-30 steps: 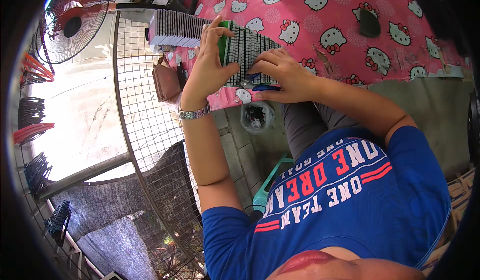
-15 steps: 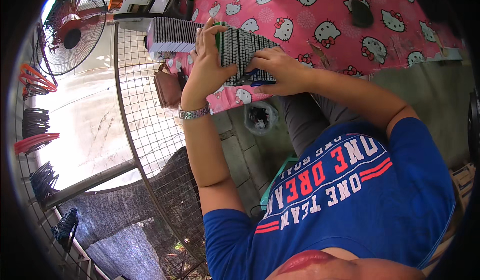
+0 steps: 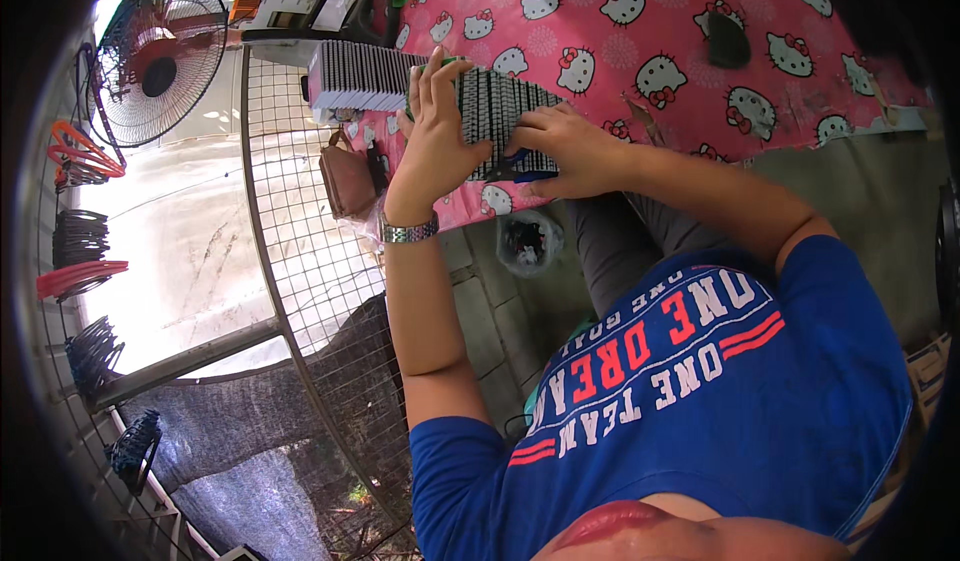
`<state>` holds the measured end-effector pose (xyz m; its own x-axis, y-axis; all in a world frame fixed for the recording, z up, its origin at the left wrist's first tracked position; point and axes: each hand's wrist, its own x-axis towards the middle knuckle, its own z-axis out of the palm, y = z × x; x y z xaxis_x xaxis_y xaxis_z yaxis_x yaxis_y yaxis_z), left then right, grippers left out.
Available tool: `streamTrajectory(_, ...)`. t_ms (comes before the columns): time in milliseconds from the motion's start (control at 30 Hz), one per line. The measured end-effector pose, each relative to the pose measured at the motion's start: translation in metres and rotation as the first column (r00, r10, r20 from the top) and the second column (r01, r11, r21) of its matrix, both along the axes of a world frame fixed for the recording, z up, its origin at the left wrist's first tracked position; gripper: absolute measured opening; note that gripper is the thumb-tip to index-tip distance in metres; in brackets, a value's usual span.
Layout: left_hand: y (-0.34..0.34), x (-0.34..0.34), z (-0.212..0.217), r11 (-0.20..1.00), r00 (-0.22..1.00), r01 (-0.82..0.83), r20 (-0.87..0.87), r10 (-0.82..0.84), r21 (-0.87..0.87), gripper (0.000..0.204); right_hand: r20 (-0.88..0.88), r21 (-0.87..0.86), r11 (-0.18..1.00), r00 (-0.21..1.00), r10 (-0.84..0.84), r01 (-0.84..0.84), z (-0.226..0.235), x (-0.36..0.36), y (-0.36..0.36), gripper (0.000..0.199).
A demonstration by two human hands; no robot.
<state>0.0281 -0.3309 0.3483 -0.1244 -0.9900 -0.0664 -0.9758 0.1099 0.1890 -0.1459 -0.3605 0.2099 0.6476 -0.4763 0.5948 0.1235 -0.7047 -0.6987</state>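
Note:
A block of closely packed black-and-pale grey rows (image 3: pixel 485 101) lies on the table between my hands. My left hand (image 3: pixel 432 141) rests at its left edge, fingers stretched up and apart, with the thumb against the rows. At the block's near right side, my right hand (image 3: pixel 570 151) is closed around a blue-handled tool like pliers (image 3: pixel 535 175). Its dark head points toward the rows, mostly hidden by my fingers. To the left of my left hand stands a stack of thin white-and-dark pieces (image 3: pixel 360 76).
A pink patterned cloth (image 3: pixel 690 41) covers the table. Below its front edge hangs a clear plastic bag (image 3: pixel 528 243) with dark bits inside. A brown pouch (image 3: pixel 347 179) hangs near the wire mesh (image 3: pixel 290 181) at left. A fan (image 3: pixel 160 71) stands farther left.
The whole view has shifted slightly, so things sit a little farther right. My right fingers and the blue-handled tool have moved slightly along the rows; my left hand keeps its place.

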Motion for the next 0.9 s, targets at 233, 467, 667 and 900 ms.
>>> streamTrajectory(233, 0.004, 0.005, -0.001, 1.000, 0.998, 0.008, 0.057, -0.007, -0.016, 0.091, 0.036, 0.917, 0.293, 0.790, 0.612, -0.269, 0.024, -0.005, -0.006, 0.037)
streamTrajectory(467, 0.001, -0.017, -0.002, 0.999, 0.990, 0.001, 0.138, 0.006, -0.052, 0.097, 0.097, -0.010, 0.999, 0.994, -0.049, 0.050, -0.012, -0.006, -0.006, 0.035)
streamTrajectory(667, 0.002, -0.007, -0.005, 0.999, 0.993, 0.019, 0.115, -0.015, -0.037, 0.100, -0.086, 0.479, 0.833, 0.930, 0.359, -0.277, 0.001, -0.007, -0.014, 0.035)
streamTrajectory(900, 0.002, -0.027, -0.003, 0.997, 0.969, -0.052, 0.238, 0.063, -0.048, 0.102, -0.070, 0.213, 0.969, 0.987, 0.144, -0.127, -0.020, -0.011, -0.005, 0.040)
